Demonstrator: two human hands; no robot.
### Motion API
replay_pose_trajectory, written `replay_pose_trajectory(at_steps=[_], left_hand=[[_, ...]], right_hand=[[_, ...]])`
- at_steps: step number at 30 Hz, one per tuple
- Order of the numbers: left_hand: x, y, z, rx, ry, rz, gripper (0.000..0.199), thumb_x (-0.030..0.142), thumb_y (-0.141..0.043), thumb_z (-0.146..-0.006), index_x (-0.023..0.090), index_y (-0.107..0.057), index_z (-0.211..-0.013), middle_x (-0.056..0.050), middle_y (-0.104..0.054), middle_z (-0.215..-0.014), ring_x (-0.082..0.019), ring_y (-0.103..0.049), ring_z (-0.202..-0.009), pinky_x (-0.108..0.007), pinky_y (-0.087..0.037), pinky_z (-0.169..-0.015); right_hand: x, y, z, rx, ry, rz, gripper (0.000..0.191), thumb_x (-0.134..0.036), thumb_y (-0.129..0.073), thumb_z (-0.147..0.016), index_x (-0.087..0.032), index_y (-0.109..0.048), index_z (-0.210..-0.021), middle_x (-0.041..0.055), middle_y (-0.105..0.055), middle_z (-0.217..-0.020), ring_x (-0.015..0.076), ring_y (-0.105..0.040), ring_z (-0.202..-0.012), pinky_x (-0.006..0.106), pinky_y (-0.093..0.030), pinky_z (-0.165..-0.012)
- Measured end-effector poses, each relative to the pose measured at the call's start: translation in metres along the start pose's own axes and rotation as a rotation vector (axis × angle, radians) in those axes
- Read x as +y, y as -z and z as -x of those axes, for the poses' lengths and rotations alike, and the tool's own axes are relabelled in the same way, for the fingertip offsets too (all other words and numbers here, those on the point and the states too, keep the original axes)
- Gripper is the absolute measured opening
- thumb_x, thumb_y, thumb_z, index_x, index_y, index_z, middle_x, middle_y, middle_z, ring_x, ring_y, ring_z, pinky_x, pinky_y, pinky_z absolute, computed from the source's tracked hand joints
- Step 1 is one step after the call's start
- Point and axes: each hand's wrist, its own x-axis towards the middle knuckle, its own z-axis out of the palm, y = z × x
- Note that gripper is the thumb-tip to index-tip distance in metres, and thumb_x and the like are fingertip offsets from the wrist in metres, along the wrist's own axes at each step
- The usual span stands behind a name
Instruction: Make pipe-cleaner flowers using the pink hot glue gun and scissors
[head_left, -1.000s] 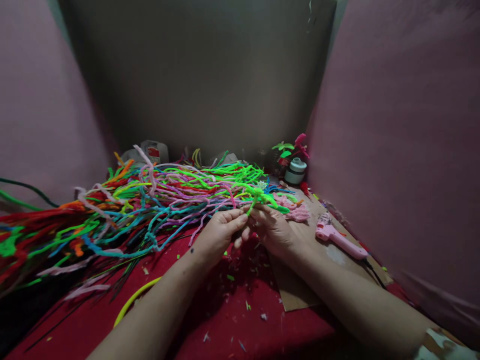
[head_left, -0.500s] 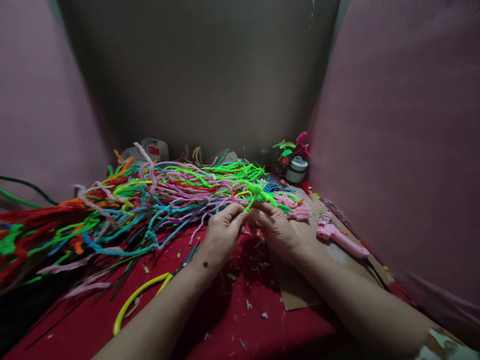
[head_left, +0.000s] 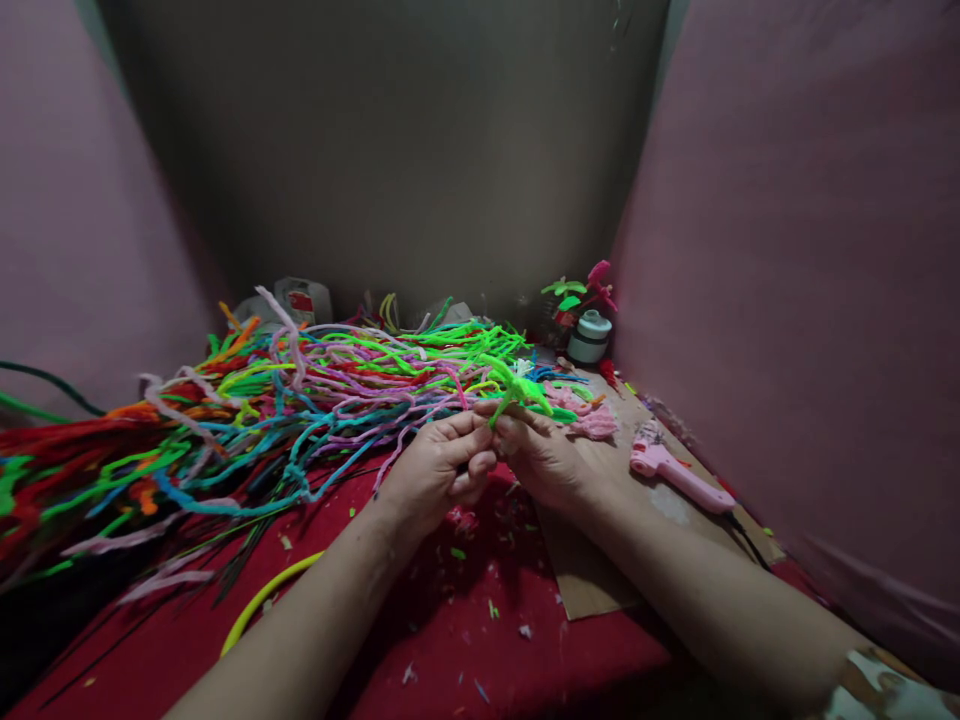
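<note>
My left hand (head_left: 444, 456) and my right hand (head_left: 541, 452) meet in the middle, both closed in a pinch. Between their fingertips is the lower end of a bright green pipe cleaner piece (head_left: 517, 388), whose fuzzy arms spread out above like petals or leaves. A white tuft shows at or just behind its top; I cannot tell whether it belongs to the piece. Beyond my hands and to the left lies a big heap of colourful pipe cleaners (head_left: 360, 385). Beneath my left forearm, the yellow handle of the scissors (head_left: 262, 598) shows in part.
A pink glue gun (head_left: 679, 475) with a dark cord rests on a cardboard sheet (head_left: 592, 580) at the right. Behind stand a pale jar (head_left: 590, 338) and green and pink pipe cleaner flowers (head_left: 598, 285). Scraps dot the red cloth (head_left: 442, 640). Pink panels rise on both sides.
My left hand has turned and its forearm now covers the scissor blades. The green piece has tilted, its arms showing more spread. My right hand has barely moved.
</note>
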Motion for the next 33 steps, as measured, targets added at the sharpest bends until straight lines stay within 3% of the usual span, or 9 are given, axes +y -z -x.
replay_pose_trajectory(at_steps=[4, 6, 8, 12, 16, 27, 33], left_hand=[[0.001, 0.001, 0.001, -0.062, 0.048, 0.032, 0.016, 0.031, -0.062, -0.079, 0.018, -0.054, -0.083, 0.010, -0.040, -0.048, 0.000, -0.015, -0.031, -0.014, -0.017, -0.033], [0.003, -0.001, 0.001, -0.062, 0.037, -0.062, 0.017, 0.034, -0.059, -0.081, 0.018, -0.055, -0.087, 0.010, -0.040, -0.048, -0.001, -0.017, -0.032, -0.015, -0.018, -0.034], [0.002, -0.004, 0.001, 0.014, -0.055, -0.290, 0.018, 0.036, -0.053, -0.084, 0.018, -0.055, -0.083, 0.007, -0.044, -0.051, -0.004, -0.027, -0.034, -0.018, -0.023, -0.036], [-0.010, -0.003, -0.001, 0.296, -0.426, -0.931, 0.009, 0.026, -0.056, -0.081, 0.019, -0.057, -0.075, 0.001, -0.053, -0.065, -0.011, -0.046, -0.055, -0.022, -0.034, -0.055], [-0.020, 0.004, -0.001, 0.351, -0.531, -1.215, 0.011, 0.018, -0.050, -0.083, 0.022, -0.058, -0.076, -0.001, -0.053, -0.068, -0.014, -0.046, -0.060, -0.024, -0.031, -0.061], [-0.017, -0.003, -0.001, 0.413, -0.535, -1.098, 0.012, 0.026, -0.052, -0.084, 0.022, -0.062, -0.079, 0.001, -0.056, -0.066, -0.013, -0.049, -0.059, -0.022, -0.032, -0.060], [-0.010, -0.006, -0.002, 0.383, -0.414, -0.786, 0.023, 0.029, -0.051, -0.084, 0.018, -0.060, -0.065, 0.004, -0.044, -0.053, -0.009, -0.038, -0.050, -0.020, -0.029, -0.050]], right_hand=[[-0.005, -0.009, 0.003, -0.009, -0.014, -0.004, 0.021, -0.039, -0.071, -0.069, -0.020, -0.063, -0.073, -0.0020, -0.053, -0.066, 0.0109, -0.046, -0.060, 0.026, -0.041, -0.060], [-0.004, -0.010, 0.003, 0.026, 0.003, -0.019, 0.020, -0.036, -0.071, -0.069, -0.019, -0.060, -0.067, -0.0018, -0.054, -0.065, 0.0113, -0.047, -0.060, 0.026, -0.042, -0.060], [-0.001, -0.009, 0.002, 0.075, 0.039, -0.015, 0.019, -0.035, -0.068, -0.071, -0.019, -0.059, -0.066, -0.0021, -0.053, -0.061, 0.0110, -0.047, -0.056, 0.026, -0.041, -0.056], [0.004, -0.004, -0.001, 0.192, 0.081, 0.028, 0.014, -0.033, -0.067, -0.074, -0.020, -0.062, -0.071, -0.0028, -0.052, -0.059, 0.0095, -0.043, -0.051, 0.024, -0.035, -0.050], [0.000, -0.006, 0.002, 0.241, 0.098, 0.126, 0.015, -0.035, -0.067, -0.073, -0.021, -0.062, -0.071, -0.0022, -0.053, -0.062, 0.0101, -0.043, -0.052, 0.024, -0.033, -0.048], [0.000, -0.009, 0.004, 0.248, 0.134, 0.199, 0.016, -0.032, -0.063, -0.077, -0.019, -0.060, -0.069, -0.0025, -0.050, -0.059, 0.0102, -0.042, -0.052, 0.025, -0.033, -0.048], [-0.007, -0.011, 0.005, 0.187, 0.127, 0.183, 0.018, -0.033, -0.068, -0.073, -0.020, -0.058, -0.067, -0.0030, -0.049, -0.062, 0.0101, -0.039, -0.055, 0.025, -0.033, -0.050]])
